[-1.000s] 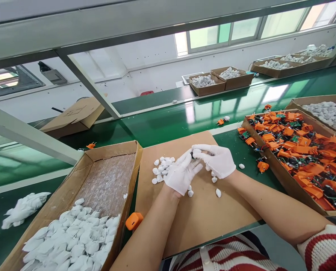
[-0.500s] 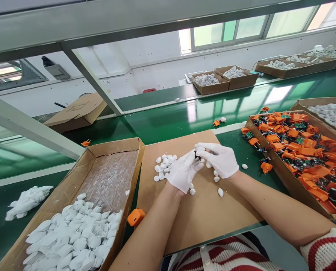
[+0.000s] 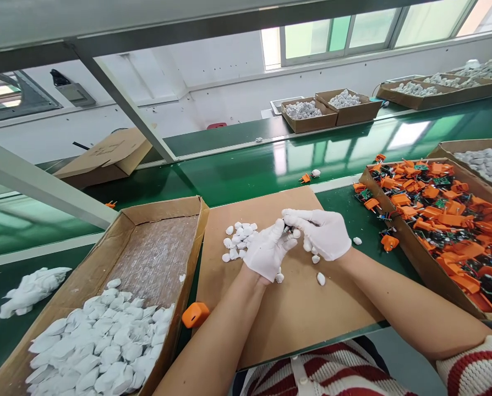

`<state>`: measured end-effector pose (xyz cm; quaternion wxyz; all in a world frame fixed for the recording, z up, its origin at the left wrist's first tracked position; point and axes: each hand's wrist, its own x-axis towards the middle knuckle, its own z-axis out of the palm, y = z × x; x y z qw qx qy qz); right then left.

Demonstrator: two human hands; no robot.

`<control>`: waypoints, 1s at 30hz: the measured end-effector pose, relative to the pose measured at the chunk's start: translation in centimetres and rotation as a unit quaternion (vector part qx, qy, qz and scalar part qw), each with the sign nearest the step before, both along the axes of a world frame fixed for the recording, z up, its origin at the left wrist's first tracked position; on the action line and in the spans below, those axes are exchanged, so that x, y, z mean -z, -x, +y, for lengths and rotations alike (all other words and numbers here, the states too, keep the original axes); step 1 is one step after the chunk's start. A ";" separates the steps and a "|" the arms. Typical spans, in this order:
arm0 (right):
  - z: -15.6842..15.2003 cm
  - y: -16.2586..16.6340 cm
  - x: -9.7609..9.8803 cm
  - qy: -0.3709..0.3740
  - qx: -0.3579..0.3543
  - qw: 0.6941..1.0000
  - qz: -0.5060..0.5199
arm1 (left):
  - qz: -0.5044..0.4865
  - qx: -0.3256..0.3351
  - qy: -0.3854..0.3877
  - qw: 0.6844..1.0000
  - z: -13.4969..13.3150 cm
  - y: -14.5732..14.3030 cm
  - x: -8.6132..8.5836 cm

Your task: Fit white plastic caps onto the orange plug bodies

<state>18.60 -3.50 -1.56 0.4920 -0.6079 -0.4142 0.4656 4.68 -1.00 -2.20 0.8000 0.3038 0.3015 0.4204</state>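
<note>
My left hand point(image 3: 266, 251) and my right hand point(image 3: 322, 234), both in white gloves, meet above a brown cardboard sheet point(image 3: 312, 319). Their fingers close around a small dark part point(image 3: 288, 228), mostly hidden by the gloves; its exact kind does not show. Left of the hands lies a cluster of white putty-like lumps point(image 3: 238, 237). A few more lumps lie below and between the hands, among them a single white lump point(image 3: 321, 279) on the sheet. Beside my left forearm rests an orange plug housing point(image 3: 195, 315).
At left stands a cardboard tray point(image 3: 200, 220) with many white lumps. A carton of orange plugs with circuit boards point(image 3: 444, 220) is at right, some spilling over its edge. Behind runs a green conveyor belt point(image 3: 229, 179); boxes of white pieces point(image 3: 306, 110) stand beyond.
The view has shifted slightly. Both hands stay together over the sheet, with the fingers slightly rearranged around the small dark part.
</note>
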 end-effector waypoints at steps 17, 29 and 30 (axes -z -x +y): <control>-1.3 0.2 0.5 -0.238 -0.129 0.892 -0.362 | 0.168 -0.052 -0.045 0.983 -0.1 1.1 -0.5; -1.5 1.3 -1.4 -0.075 -0.034 0.994 -0.065 | 0.116 -0.012 -0.061 0.991 0.6 1.1 -0.9; -1.4 1.4 -1.5 -0.057 -0.014 0.998 -0.038 | 0.119 -0.005 -0.061 0.991 0.5 1.0 -0.9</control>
